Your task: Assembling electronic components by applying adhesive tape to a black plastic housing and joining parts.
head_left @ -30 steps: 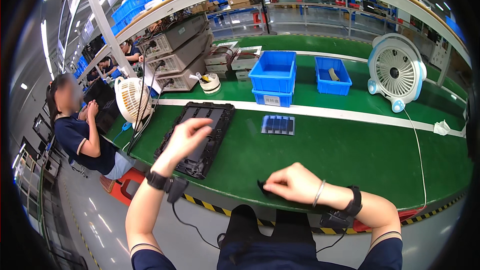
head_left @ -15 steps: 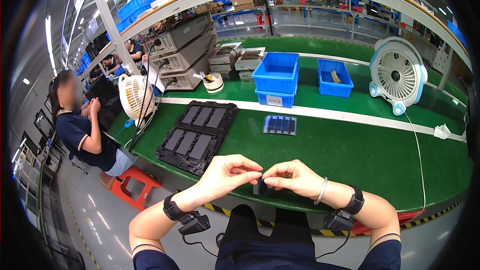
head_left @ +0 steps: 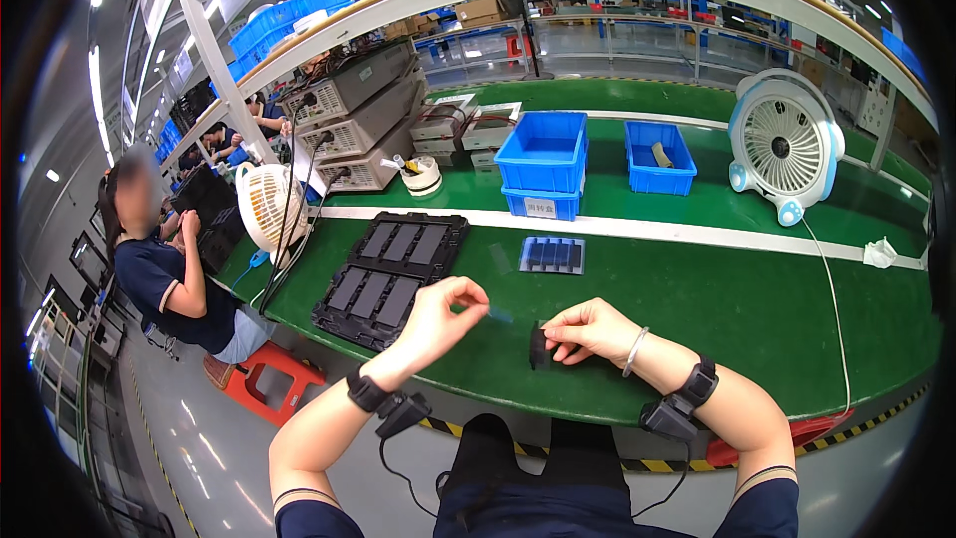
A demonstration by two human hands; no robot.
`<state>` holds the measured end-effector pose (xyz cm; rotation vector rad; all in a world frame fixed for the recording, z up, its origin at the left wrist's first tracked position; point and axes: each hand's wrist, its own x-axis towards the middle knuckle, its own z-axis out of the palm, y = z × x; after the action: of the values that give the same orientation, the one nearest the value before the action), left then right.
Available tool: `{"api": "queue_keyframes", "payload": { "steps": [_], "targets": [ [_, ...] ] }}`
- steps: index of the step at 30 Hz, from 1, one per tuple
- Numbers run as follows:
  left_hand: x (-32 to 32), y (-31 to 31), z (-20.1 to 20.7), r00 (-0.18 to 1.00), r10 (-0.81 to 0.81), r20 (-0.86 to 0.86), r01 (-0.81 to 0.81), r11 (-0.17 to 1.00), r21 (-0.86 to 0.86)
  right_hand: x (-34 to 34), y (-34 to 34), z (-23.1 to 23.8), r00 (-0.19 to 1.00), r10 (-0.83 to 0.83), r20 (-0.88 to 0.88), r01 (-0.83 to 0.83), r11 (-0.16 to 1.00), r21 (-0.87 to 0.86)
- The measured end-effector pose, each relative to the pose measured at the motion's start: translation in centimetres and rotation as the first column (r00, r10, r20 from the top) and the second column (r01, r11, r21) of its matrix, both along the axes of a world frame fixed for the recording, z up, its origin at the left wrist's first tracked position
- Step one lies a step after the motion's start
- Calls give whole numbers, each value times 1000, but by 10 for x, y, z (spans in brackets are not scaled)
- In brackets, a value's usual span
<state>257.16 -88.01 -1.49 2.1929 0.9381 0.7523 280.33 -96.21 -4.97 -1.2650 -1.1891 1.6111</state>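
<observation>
My left hand (head_left: pixel 438 316) pinches a thin, clear bluish strip of film (head_left: pixel 500 315) between thumb and fingertips, over the green table. A little to the right, my right hand (head_left: pixel 590 331) grips a small dark flat piece (head_left: pixel 539 347) by its edge, held upright. The film and the dark piece are apart. Beyond my hands lies a sheet with dark blue strips (head_left: pixel 552 255). Left of my left hand sits a black tray (head_left: pixel 370 331) with several dark rectangular panels (head_left: pixel 389 299) in its slots.
Stacked blue bins (head_left: pixel 543 164) and a single blue bin (head_left: pixel 660 167) stand at the back. A white-and-blue fan (head_left: pixel 787 147) is at the right, its cord (head_left: pixel 835 309) trailing down the table. Another fan (head_left: pixel 269 204) and stacked metal equipment (head_left: pixel 358 125) stand left. A co-worker (head_left: pixel 164 269) sits at left.
My hands were together at the dark piece. They have moved apart, the left one leftward and up with the clear film, the right slightly up with the dark piece.
</observation>
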Motion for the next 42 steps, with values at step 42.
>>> {"api": "queue_keyframes", "payload": {
  "steps": [42],
  "targets": [
    [-43,179,-24,743,529,-411,-624,769,-139,5,-1,-1,849,-237,473,11,902,432]
  ]
}}
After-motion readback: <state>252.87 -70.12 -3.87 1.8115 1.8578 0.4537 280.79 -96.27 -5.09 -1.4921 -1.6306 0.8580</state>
